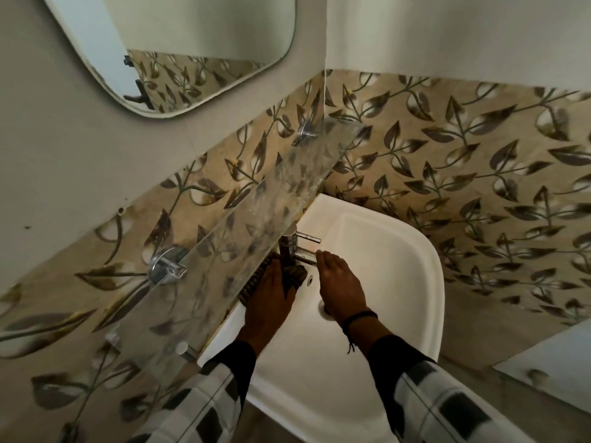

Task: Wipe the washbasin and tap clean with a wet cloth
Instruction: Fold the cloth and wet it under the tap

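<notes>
At a corner washbasin (399, 282), a person's left hand (268, 298) is closed on a dark cloth (292, 276), pressing it against the base of the chrome tap (294, 251), just under the edge of a frosted glass shelf (243, 231). The right hand (340, 286) hovers flat over the bowl, fingers together and holding nothing, its fingertips touching or just short of the tap's spout — the angle does not settle which.

The cloth looks soft and limp, bunched in the palm, and should mould easily round the tap's body; whether it is wet cannot be told from here. It is best taken as a wad in the fist, as now, so it does not slip on smooth metal. The tap is rigid and likely slick, with a thin lever jutting toward the bowl that could be knocked open.

The washbasin itself is white and glossy, with a drain (324, 308) partly hidden under the right wrist — no obvious grime shows in the dim light. Leaf-patterned tiles (463, 161) back it, and a mirror (179, 49) hangs above.
</notes>
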Demonstrator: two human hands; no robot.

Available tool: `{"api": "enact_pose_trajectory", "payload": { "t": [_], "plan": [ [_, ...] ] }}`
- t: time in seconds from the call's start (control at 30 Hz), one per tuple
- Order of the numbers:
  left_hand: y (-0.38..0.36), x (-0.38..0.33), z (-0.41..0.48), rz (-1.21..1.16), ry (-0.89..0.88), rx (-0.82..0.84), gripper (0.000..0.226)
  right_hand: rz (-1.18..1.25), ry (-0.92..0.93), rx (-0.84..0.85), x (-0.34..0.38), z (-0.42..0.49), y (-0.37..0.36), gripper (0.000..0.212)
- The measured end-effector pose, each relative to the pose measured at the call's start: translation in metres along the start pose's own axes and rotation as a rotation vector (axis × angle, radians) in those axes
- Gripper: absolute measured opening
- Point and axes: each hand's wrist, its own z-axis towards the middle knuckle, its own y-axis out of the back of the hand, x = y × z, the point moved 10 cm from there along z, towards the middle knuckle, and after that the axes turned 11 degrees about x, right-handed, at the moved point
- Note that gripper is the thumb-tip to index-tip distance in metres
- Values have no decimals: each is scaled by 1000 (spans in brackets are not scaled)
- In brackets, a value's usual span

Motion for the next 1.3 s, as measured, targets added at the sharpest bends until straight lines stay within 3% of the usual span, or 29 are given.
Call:
{"api": "enact_pose_trajectory", "payload": {
  "t": [0.13, 0.4, 0.6, 0.77, 0.93, 1.07, 1.2, 1.3],
  "plan": [
    [-3, -6, -8, 70, -31, -135, 69, 32, -50, 62, -4, 11, 3, 53],
    [-12, 1, 8, -47, 29, 6, 72, 40, -98, 87, -6, 16, 0, 48],
    [-6, 1, 7, 31, 13, 41, 74, 39, -125, 89, -7, 15, 1, 43],
    [-6, -6, 13, -149, 72, 157, 87, 29, -131, 61, -6, 17, 7, 41],
    [-6, -8, 11, -143, 66, 149, 84, 7, -139, 20, -7, 15, 4, 40],
    [-4, -1, -3, 40, -7, 77, 74, 1, -139, 14, -6, 15, 4, 39],
    [5, -4, -13, 197, -64, -59, 87, 8, -139, 12, -6, 15, 6, 36],
    [2, -4, -5, 209, -38, -52, 87, -4, -133, 0, -5, 15, 7, 35]
  ]
}}
